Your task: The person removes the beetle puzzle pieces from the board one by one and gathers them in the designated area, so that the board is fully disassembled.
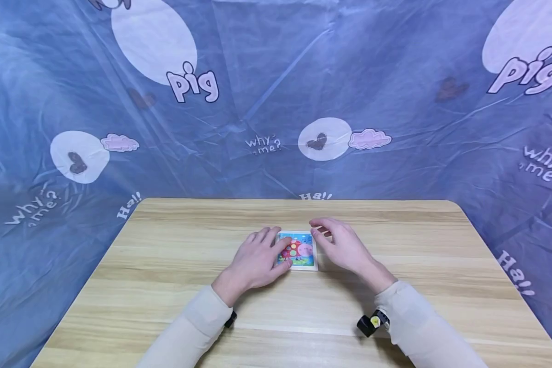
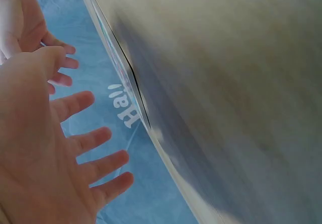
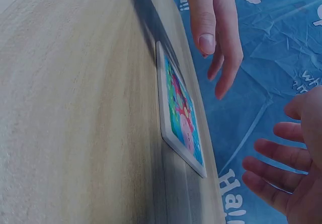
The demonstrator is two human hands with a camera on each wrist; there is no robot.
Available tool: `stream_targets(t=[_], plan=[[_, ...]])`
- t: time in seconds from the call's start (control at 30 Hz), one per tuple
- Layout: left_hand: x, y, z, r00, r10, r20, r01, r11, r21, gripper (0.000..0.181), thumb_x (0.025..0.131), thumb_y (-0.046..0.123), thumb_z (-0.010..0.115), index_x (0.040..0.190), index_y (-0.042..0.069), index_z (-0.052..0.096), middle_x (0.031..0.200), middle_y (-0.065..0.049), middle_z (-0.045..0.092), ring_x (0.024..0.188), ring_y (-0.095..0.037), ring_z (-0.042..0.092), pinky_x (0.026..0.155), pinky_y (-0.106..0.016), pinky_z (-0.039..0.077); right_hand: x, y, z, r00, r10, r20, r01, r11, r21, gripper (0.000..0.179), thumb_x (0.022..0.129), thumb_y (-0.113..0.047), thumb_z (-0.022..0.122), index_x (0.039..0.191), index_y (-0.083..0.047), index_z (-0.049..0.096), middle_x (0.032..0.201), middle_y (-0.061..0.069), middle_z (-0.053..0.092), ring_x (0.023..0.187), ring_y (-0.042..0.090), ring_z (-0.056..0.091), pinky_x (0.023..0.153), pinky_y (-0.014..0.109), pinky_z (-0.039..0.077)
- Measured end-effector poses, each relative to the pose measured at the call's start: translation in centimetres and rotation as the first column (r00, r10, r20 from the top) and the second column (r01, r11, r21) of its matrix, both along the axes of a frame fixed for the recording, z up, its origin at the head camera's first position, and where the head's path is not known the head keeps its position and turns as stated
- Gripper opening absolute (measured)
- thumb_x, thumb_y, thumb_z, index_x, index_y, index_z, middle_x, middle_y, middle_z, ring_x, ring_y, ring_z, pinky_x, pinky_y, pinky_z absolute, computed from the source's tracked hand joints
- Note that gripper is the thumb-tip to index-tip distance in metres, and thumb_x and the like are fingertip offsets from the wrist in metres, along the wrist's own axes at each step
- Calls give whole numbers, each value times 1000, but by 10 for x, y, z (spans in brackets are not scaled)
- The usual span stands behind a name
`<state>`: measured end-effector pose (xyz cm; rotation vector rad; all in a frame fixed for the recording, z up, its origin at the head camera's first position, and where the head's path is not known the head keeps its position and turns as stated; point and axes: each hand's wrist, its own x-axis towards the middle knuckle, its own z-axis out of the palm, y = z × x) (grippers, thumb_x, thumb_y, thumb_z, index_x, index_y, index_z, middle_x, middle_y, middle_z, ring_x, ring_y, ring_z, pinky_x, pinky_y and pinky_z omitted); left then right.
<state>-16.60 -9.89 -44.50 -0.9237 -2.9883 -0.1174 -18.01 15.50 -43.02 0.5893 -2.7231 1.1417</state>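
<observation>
A small picture puzzle with a white frame lies flat on the table; its picture is a red ladybug with a pink face on blue and green. My left hand hovers over its left side, covering part of the picture in the head view. In the left wrist view the fingers of that left hand are spread and apart from the board, holding nothing. To the right of the puzzle is my right hand, fingers loosely bent. The right wrist view shows a gap between this right hand and the board.
The wooden table has rounded far corners. Behind and beside it hangs a blue printed cloth. A black strapped device sits at the right wrist, and another black piece shows at the left wrist.
</observation>
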Motion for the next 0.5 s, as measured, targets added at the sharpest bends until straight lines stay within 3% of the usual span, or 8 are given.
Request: stream_targets(t=[0.5], plan=[[2,10,1,987,85,134,-68,990,-122,66,109,64,45,168,33,40,173,-22,33,160,-46,35,131,-54,32,-3,-5,-7,1000,24,17,-24,1000,-6,31,108,-15,63,132,2,71,127,18,77,108,32,77,95,50,64]])
